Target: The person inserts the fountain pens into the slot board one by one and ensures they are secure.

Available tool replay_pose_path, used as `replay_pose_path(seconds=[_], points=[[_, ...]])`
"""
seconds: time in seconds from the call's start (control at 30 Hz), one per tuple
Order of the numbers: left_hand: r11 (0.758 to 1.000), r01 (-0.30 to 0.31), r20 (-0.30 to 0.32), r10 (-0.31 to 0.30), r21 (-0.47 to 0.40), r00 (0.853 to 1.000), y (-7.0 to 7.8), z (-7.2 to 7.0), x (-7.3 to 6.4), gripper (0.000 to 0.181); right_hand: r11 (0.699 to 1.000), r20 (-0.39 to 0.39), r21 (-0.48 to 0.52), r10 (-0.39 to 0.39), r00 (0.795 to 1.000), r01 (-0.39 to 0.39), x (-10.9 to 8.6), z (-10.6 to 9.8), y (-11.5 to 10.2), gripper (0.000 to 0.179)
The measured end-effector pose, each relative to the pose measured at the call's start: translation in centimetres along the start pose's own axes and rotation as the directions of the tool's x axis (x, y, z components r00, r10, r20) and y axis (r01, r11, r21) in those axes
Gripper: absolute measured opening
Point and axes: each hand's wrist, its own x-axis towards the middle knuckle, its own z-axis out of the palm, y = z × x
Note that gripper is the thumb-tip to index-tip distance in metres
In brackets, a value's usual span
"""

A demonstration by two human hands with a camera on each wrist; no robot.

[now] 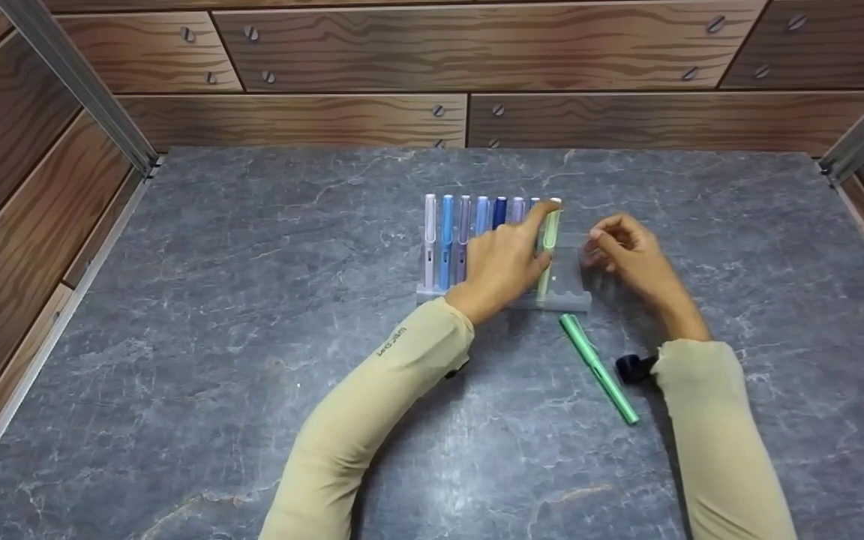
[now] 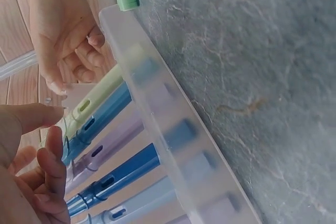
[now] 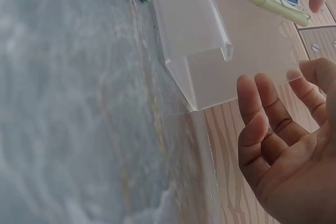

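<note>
A clear stand [image 1: 571, 301] holds a row of pens in whites, blues and purples, with a light green pen [image 1: 550, 238] at the right end. My left hand [image 1: 503, 259] reaches over the row. Its index finger stretches to the light green pen's top and the thumb lies beside the barrel; several pens are partly hidden behind this hand. At the stand's right edge, my right hand [image 3: 299, 166] pinches the upper corner of the clear panel [image 3: 215, 82], its other fingers loosely bent. A green pen [image 1: 598, 369] lies slantwise on the table in front of the stand.
The grey marbled table [image 1: 214, 360] carries the stand and the loose pen. Wood-patterned panels [image 1: 372, 49] rise at the back and sides, with metal posts [image 1: 87, 82] in the corners. A black wrist camera [image 1: 633, 368] sits near the loose pen.
</note>
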Motion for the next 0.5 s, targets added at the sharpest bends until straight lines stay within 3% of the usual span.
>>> replay_pose_path(seconds=[0.27,0.5], points=[[0.999,-0.002,0.027,0.004,-0.044,1.000,-0.2,0.1,-1.0,0.058,0.996,0.007,-0.085,-0.030,1.000,0.031,0.1,-0.1,0.4,0.016],[0.995,-0.004,0.051,0.009,-0.098,0.999,-0.2,0.0,-1.8,0.057,0.998,-0.008,-0.055,-0.022,1.000,0.021,0.1,-0.1,0.3,0.010]])
